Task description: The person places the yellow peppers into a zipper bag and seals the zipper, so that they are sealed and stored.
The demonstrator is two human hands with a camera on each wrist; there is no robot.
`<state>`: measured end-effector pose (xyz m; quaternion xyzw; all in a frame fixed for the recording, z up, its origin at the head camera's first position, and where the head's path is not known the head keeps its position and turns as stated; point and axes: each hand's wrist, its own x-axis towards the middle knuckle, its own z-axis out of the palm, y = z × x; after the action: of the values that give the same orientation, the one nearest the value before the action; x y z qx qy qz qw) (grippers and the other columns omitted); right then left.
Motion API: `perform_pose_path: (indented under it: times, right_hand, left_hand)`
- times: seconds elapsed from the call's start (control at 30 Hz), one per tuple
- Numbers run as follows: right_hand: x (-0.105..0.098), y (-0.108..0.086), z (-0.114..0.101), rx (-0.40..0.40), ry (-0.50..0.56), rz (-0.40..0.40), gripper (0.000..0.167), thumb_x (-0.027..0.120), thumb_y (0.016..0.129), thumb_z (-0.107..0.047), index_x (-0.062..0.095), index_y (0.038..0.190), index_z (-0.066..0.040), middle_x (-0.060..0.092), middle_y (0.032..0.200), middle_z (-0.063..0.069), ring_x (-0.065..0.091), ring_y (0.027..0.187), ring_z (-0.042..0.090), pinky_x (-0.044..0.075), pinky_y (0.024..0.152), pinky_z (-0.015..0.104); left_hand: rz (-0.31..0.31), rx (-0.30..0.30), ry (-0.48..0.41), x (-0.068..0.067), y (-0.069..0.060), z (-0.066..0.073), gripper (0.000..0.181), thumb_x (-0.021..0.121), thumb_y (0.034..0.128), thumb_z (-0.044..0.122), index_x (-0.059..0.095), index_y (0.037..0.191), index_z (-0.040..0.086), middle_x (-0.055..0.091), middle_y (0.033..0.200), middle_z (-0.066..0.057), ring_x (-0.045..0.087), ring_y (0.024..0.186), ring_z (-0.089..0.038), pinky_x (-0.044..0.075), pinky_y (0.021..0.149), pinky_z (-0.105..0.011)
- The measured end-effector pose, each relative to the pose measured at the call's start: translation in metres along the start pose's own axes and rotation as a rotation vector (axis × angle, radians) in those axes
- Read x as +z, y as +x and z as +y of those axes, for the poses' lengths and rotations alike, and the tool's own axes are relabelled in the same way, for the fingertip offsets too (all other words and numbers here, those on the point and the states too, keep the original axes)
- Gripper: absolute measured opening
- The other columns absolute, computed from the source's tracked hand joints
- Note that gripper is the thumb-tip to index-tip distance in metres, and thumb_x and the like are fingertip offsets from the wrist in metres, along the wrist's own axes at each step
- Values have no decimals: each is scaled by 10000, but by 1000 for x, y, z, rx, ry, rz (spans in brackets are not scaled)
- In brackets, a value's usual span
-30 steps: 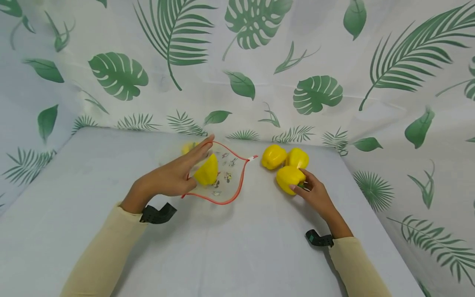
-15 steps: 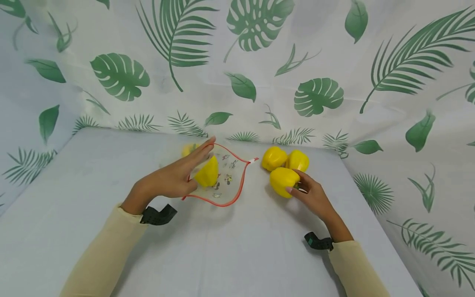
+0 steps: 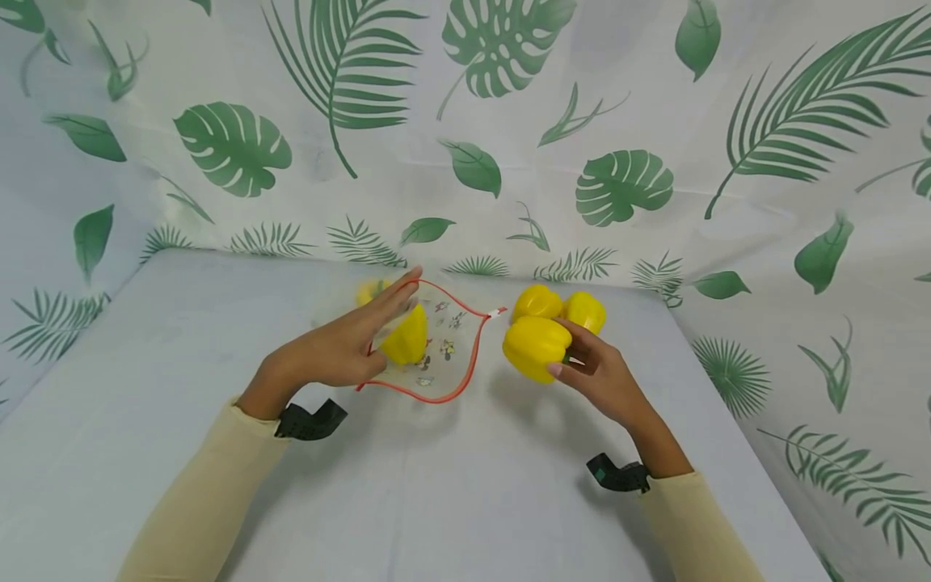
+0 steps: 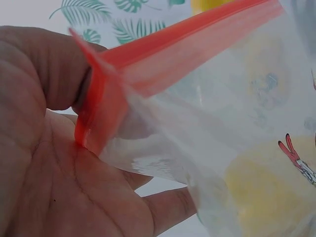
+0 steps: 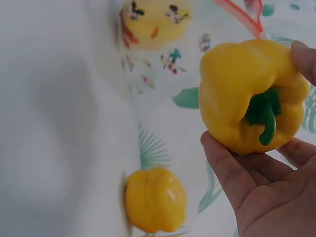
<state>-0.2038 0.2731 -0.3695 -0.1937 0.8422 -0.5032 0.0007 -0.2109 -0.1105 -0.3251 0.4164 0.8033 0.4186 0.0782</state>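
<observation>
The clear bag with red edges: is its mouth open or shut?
Open: in the head view, the bag shows its red edges spread well apart, and a yellow pepper is visible inside.

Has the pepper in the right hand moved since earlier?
Yes: the held pepper moved left, toward the bag, judged against the resting rightmost pepper.

Staged filming corner, by look of it; whether in home, lab or office, cannot tell. White sheeting [image 3: 407, 178] printed with green leaves hangs behind bench [image 3: 465, 493] and along both sides, faint creases showing, walls hidden. Bench top plain, pale, far edge close against sheeting. Black camera on left wrist [image 3: 313, 420], black camera on right wrist [image 3: 618, 474]: recording gear. Light even, shadows soft.
</observation>
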Motion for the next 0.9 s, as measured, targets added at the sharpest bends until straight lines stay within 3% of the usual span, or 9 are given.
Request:
perform_pose_path:
  times: [0.37,0.57,0.63,0.8,0.9]
  right_hand:
    - [9,-6,-35,-103,102,-68,621,646,891,-13,397,1460,3,539,1303,204,615,1066,225,505,875,297]
    - [17,-6,-49,-179,163,-99,624,644,860,34,418,1441,9,529,1311,190,606,1089,246,494,902,329]
    - [20,-5,-53,-206,177,-113,620,649,861,19,424,1438,4,535,1308,182,603,1091,271,492,910,351]
    - [28,-2,-61,-253,191,-144,626,668,864,-47,435,1444,-26,543,1324,147,604,1093,297,491,917,378]
    - [33,1,-64,-260,205,-161,646,674,860,-57,424,1455,-26,519,1365,135,601,1108,296,488,921,387]
  left_hand:
    - [-7,-13,7,2,1,1,919,385,767,-168,3,1564,86,-117,1612,68,222,1440,-231,320,450,-308]
    - [-7,-25,25,2,2,2,924,395,762,-158,5,1565,82,-117,1614,67,203,1446,-212,344,459,-316]
    - [-5,-26,40,2,2,2,927,402,761,-156,6,1565,82,-115,1613,69,184,1450,-208,383,507,-322]
    - [0,-25,67,2,2,2,930,416,763,-150,6,1565,81,-107,1616,52,121,1463,-201,436,762,-339]
    - [0,-22,63,3,2,2,928,417,762,-146,9,1565,80,-106,1617,53,110,1464,-208,452,699,-328]
